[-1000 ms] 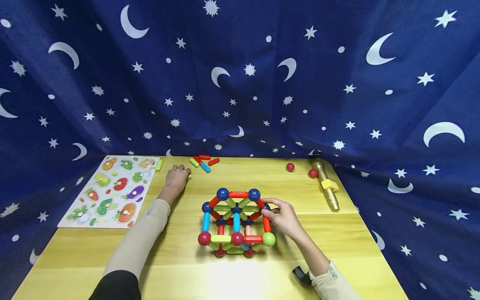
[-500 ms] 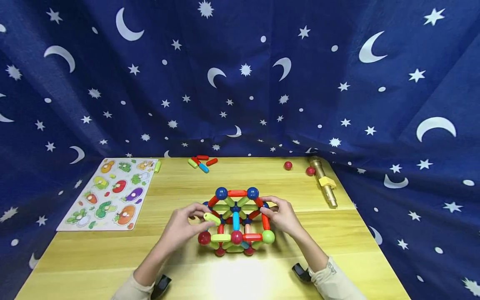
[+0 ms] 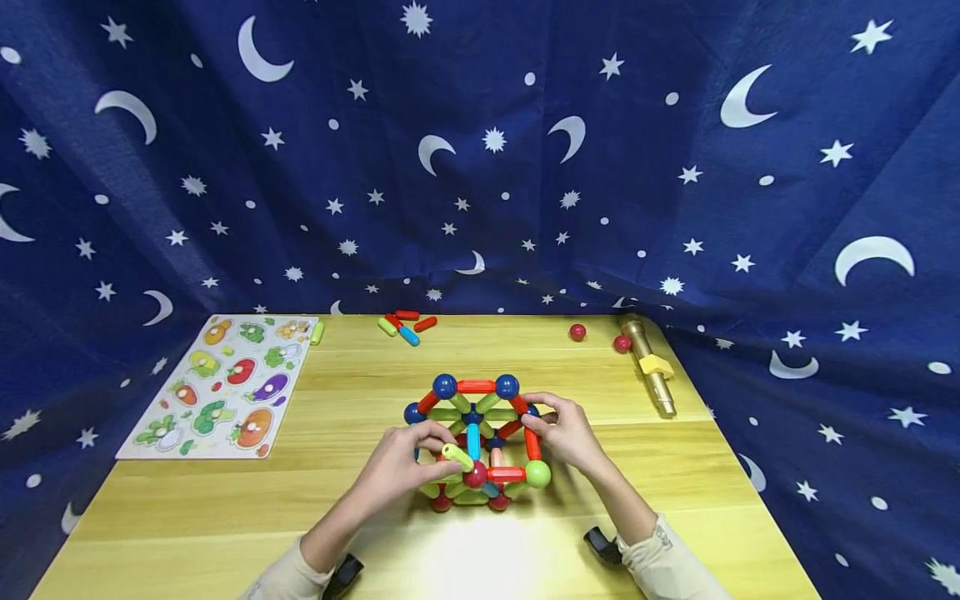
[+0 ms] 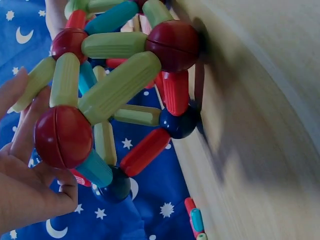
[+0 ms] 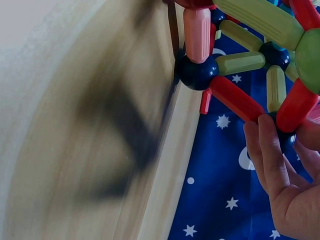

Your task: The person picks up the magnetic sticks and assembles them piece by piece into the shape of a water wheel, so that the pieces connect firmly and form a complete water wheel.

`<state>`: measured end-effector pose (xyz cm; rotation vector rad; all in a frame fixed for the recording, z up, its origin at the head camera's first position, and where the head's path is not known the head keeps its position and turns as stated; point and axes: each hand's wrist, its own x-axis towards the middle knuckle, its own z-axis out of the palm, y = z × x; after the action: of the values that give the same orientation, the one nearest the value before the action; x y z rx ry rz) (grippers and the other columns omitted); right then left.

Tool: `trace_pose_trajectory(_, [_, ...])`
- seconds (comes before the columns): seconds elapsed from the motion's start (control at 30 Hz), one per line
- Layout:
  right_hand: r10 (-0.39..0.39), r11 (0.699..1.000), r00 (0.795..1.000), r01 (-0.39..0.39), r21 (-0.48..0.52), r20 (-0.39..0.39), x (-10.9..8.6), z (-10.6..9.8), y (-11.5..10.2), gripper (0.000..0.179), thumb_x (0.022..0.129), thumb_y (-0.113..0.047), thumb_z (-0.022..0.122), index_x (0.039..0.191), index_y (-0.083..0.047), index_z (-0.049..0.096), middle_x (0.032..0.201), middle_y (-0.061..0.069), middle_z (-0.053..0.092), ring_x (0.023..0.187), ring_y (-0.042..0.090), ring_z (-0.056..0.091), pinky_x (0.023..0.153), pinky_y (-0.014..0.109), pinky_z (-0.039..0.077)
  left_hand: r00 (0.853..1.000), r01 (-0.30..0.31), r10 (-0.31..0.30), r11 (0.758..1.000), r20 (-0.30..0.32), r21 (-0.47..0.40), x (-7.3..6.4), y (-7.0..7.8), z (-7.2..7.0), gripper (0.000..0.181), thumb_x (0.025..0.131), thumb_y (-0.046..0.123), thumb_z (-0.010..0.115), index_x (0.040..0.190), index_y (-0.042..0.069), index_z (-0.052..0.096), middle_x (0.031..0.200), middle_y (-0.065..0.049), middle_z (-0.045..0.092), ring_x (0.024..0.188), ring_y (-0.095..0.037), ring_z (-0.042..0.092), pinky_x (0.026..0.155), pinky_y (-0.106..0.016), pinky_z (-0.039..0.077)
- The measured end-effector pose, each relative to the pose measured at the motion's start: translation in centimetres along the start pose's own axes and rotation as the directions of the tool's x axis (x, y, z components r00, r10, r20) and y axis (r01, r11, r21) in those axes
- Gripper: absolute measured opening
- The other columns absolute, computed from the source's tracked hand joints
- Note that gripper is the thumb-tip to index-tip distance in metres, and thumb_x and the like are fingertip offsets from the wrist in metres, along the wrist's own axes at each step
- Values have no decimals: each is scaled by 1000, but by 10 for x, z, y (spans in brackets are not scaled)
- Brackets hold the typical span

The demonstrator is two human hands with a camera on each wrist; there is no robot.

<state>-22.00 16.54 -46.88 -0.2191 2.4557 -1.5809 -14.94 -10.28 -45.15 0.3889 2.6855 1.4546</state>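
A frame of magnetic rods and balls [image 3: 476,387] stands on the table in front of me. My left hand [image 3: 397,462] pinches a yellow-green rod [image 3: 457,457] between thumb and fingers. That rod's far end meets, or nearly meets, the front middle red ball [image 3: 475,475]. In the left wrist view the rod [image 4: 36,84] slants beside the fingers, past another red ball [image 4: 64,136]. On the frame's right side, my right hand [image 3: 572,433] grips a dark blue ball where red rods join. The right wrist view shows its fingers [image 5: 272,155] around that corner.
Several loose rods [image 3: 408,336] lie at the back. Two red balls [image 3: 577,332] sit near a gold tube [image 3: 651,367] with a yellow block at back right. A vegetable puzzle board [image 3: 225,383] lies left, a yellow-green rod [image 3: 317,332] beside it. A starry curtain [image 3: 480,167] hangs behind.
My left hand came from the back left of the table with a yellow-green rod and moved right to the frame's front middle ball. My right hand stayed on the frame.
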Motion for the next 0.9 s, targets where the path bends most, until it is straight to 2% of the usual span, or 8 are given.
trace_pose_trajectory(0.2, [0, 1000, 1000, -1, -25, -11, 2, -2, 4, 33, 89, -9, 68, 123, -9, 65, 87, 16, 72, 56, 15, 54, 46, 20, 36, 996, -35, 35, 999, 84, -5, 6, -2, -4, 33, 77, 34, 82, 103, 19, 69, 91, 6, 76, 89, -16, 71, 76, -33, 49])
trace_pose_trajectory(0.33, [0, 1000, 1000, 0, -12, 3, 2, -1, 2, 34, 89, -10, 68, 123, -7, 64, 90, 19, 72, 58, 17, 54, 46, 20, 36, 989, 7, -6, 1000, 147, -10, 22, -18, -38, 30, 83, 31, 76, 110, 18, 70, 97, 1, 75, 89, -19, 68, 75, -32, 53])
trace_pose_trajectory(0.4, [0, 1000, 1000, 0, -3, 12, 1, -1, 2, 35, 90, -10, 68, 124, -6, 64, 94, 22, 72, 61, 17, 57, 47, 20, 37, 994, 63, -63, 998, 92, 0, 38, -36, -64, 24, 89, 28, 70, 108, 14, 70, 95, -3, 74, 85, -22, 67, 69, -28, 53])
trace_pose_trajectory(0.5, [-3, 1000, 1000, 3, 1, 1, 0, -2, 0, 34, 89, -10, 69, 123, -5, 64, 99, 22, 71, 65, 17, 61, 48, 21, 39, 988, 125, -111, 984, -111, 128, 75, -76, -104, 19, 95, 22, 62, 103, 7, 71, 91, -12, 73, 81, -30, 67, 68, -32, 53])
trace_pose_trajectory(0.57, [-4, 1000, 1000, 4, 1, -8, -2, -4, 1, 34, 89, -10, 69, 123, -5, 64, 102, 22, 72, 68, 15, 64, 50, 22, 42, 961, 192, -123, 941, -246, 279, 99, -105, -124, 21, 95, 19, 58, 103, 4, 70, 95, -17, 73, 85, -36, 67, 70, -39, 52])
trace_pose_trajectory(0.63, [-6, 1000, 1000, 6, 0, -10, -3, -4, 1, 34, 89, -10, 69, 123, -5, 64, 103, 21, 72, 71, 14, 66, 51, 23, 44, 934, 283, -146, 859, -325, 427, 118, -132, -137, 25, 94, 17, 55, 109, 2, 68, 104, -23, 69, 96, -43, 64, 76, -47, 51])
trace_pose_trajectory(0.77, [-3, 1000, 1000, 3, 5, 3, -4, -3, 4, 34, 89, -10, 68, 123, -6, 64, 100, 23, 72, 68, 13, 65, 50, 22, 41, 912, 402, -242, 693, -332, 598, 138, -168, -150, 34, 94, 17, 52, 122, 0, 61, 118, -32, 58, 110, -54, 52, 87, -61, 46])
trace_pose_trajectory(0.9, [-21, 1000, 1000, 21, -1, 12, -2, -2, 5, 33, 89, -10, 68, 122, -6, 65, 94, 23, 72, 63, 12, 61, 47, 20, 37, 913, 406, -239, 608, -330, 682, 143, -183, -156, 28, 93, 16, 56, 109, -4, 66, 112, -34, 62, 105, -53, 55, 85, -61, 44])
